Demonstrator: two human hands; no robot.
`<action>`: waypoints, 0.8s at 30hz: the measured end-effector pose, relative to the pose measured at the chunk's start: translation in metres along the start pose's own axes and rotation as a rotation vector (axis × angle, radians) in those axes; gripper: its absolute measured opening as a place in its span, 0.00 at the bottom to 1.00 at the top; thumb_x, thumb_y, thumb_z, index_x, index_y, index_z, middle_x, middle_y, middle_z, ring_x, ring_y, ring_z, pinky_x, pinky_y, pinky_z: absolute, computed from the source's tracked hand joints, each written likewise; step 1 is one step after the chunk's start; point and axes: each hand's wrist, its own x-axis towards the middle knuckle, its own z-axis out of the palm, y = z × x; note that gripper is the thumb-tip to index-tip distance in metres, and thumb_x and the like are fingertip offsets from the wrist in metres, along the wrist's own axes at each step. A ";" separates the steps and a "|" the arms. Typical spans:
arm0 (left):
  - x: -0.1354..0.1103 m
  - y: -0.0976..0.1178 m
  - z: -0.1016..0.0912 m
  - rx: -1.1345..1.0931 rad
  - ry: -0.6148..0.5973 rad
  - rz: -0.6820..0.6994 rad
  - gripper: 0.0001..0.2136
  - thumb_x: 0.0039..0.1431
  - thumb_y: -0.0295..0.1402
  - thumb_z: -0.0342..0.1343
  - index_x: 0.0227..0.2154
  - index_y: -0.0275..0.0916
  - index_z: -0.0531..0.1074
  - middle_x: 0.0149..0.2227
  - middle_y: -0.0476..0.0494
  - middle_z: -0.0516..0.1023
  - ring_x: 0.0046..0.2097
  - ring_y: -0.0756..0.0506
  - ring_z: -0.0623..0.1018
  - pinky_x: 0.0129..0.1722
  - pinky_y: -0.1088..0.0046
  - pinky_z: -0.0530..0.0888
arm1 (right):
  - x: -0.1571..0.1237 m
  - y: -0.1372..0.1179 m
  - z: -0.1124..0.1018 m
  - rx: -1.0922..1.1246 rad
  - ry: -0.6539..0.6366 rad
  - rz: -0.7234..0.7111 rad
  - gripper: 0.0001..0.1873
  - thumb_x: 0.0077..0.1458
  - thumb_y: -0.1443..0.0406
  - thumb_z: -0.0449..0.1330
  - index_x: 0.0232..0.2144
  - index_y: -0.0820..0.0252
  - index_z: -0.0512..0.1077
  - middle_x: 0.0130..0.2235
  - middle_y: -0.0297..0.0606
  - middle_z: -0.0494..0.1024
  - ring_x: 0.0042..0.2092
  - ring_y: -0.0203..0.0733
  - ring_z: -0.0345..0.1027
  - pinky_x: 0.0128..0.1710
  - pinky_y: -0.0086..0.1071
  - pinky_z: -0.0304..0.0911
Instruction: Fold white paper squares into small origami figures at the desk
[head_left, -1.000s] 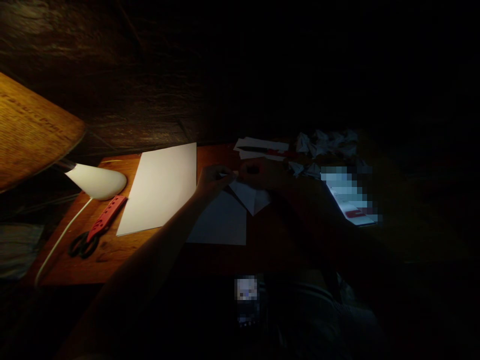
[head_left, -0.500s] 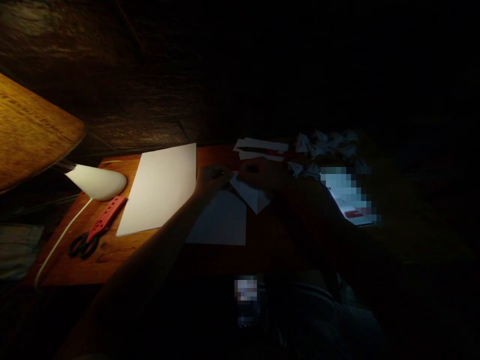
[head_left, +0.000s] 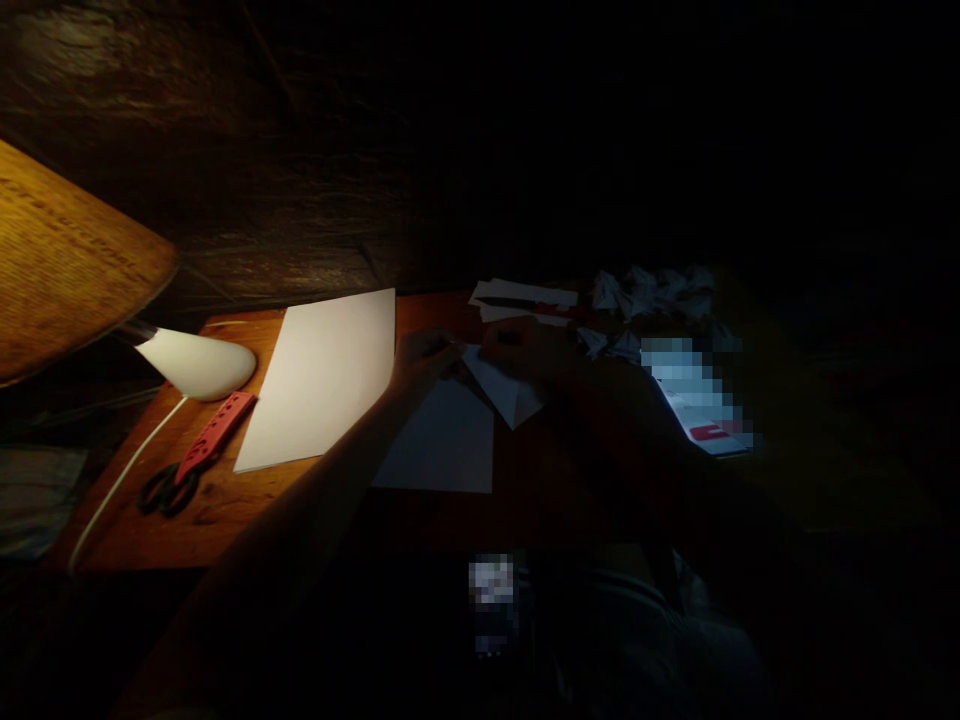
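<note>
The scene is very dark. My left hand (head_left: 424,355) and my right hand (head_left: 525,348) both pinch the top edge of a folded white paper (head_left: 506,392) whose point hangs toward me. The fold sits just above a flat white sheet (head_left: 442,445) on the wooden table (head_left: 225,510). Fingers of both hands are curled tight on the paper. My left forearm runs from the lower left up to the paper; my right arm is almost lost in shadow.
A larger white sheet (head_left: 319,378) lies left of my hands. Red-handled scissors (head_left: 196,455) and a white lamp base (head_left: 196,362) with its cord sit at the table's left. Crumpled papers (head_left: 652,290) and more sheets (head_left: 525,298) lie at the back; a lit screen (head_left: 697,395) glows at right.
The folded paper has shifted slightly up and right between my fingers; the hands stay in nearly the same place.
</note>
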 end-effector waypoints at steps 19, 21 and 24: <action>0.006 -0.001 -0.001 -0.204 0.212 -0.062 0.10 0.40 0.37 0.65 0.21 0.40 0.70 0.17 0.55 0.68 0.19 0.53 0.69 0.18 0.79 0.66 | -0.002 -0.003 0.005 0.131 0.067 0.060 0.19 0.45 0.51 0.68 0.27 0.58 0.70 0.23 0.25 0.66 0.23 0.29 0.54 0.24 0.27 0.47; 0.006 0.001 0.000 -0.211 0.228 -0.067 0.11 0.40 0.38 0.65 0.21 0.40 0.69 0.17 0.54 0.68 0.19 0.53 0.69 0.18 0.80 0.64 | -0.001 0.000 0.005 0.136 0.094 0.059 0.19 0.44 0.51 0.68 0.27 0.58 0.70 0.22 0.25 0.66 0.23 0.30 0.53 0.23 0.27 0.47; 0.006 0.003 -0.001 -0.243 0.243 -0.071 0.12 0.39 0.38 0.66 0.20 0.40 0.68 0.16 0.54 0.69 0.18 0.53 0.68 0.18 0.80 0.64 | 0.002 0.005 0.003 0.121 0.106 0.056 0.18 0.44 0.51 0.68 0.26 0.58 0.70 0.22 0.26 0.66 0.23 0.31 0.54 0.24 0.28 0.47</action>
